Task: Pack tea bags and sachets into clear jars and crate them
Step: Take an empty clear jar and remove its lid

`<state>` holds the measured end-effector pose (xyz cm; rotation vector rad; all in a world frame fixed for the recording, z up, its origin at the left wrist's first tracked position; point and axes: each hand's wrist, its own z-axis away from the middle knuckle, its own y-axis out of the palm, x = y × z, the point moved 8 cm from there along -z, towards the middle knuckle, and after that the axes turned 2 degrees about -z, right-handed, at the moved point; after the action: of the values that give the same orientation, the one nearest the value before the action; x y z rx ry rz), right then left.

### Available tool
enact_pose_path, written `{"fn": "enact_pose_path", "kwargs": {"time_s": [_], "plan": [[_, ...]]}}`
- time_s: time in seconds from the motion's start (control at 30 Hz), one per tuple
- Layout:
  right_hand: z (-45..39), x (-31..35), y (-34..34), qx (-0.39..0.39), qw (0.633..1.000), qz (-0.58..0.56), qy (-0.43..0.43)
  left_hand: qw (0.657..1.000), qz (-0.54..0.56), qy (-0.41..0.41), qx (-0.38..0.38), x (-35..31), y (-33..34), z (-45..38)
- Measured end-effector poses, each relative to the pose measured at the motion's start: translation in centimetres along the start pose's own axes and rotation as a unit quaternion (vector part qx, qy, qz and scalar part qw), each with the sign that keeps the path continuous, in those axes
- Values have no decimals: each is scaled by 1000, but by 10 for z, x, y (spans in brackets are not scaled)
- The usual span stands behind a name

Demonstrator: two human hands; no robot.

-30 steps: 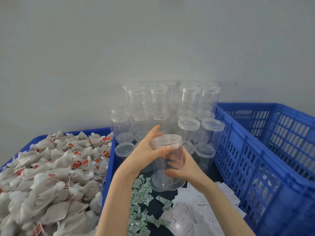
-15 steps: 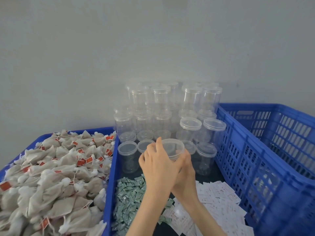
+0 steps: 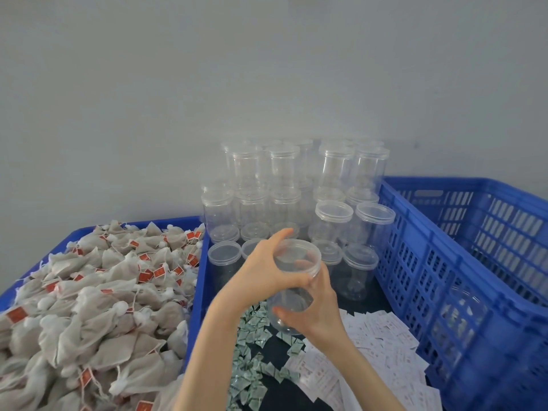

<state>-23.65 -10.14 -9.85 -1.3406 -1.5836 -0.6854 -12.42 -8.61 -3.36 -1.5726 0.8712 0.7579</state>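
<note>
Left hand grips the lid of a clear cylindrical plastic jar, fingers curled round the rim. Right hand grasps the jar body from below, tilted. Jar appears empty, though glare obscures it. Under the grip: green sachets and white sachets. Left of it, beige tea bags; behind it, stacked clear jars; right, blue slatted plastic crate.

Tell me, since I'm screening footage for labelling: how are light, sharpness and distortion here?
Head view: soft, even light, no hard shadows; wide-angle bend along the blue plastic crate; the stacked clear plastic jars fade into the grey wall; the clear lidded jar held by both hands stays fairly sharp.
</note>
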Motion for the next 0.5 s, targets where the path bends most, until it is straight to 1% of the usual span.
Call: {"fn": "enact_pose_path", "kwargs": {"time_s": [0.03,0.1,0.13,0.17,0.2,0.27,0.33,0.43,0.5], "plan": [[-1,0,1,-20,1000,10,6,997,-14,-25,-72,2,0,1],[-2,1,3,-59,998,31,4,975,-40,-75,-205,2,4,13],[-2,1,2,-72,997,41,0,968,-42,-78,-236,-1,8,18],[-1,1,-1,-78,996,49,-2,968,-40,-73,-235,-1,14,20],[-1,0,-4,-75,996,55,-3,975,-44,-71,-205,2,19,17],[1,-5,-12,-53,997,54,-1,989,-77,-75,-103,7,18,10],[1,-10,-20,-41,998,54,4,996,-57,-67,-17,13,6,6],[0,-10,-22,-29,998,59,9,996,4,8,94,13,-3,4],[0,-10,-16,-9,998,59,20,986,11,40,159,10,0,3]]}}
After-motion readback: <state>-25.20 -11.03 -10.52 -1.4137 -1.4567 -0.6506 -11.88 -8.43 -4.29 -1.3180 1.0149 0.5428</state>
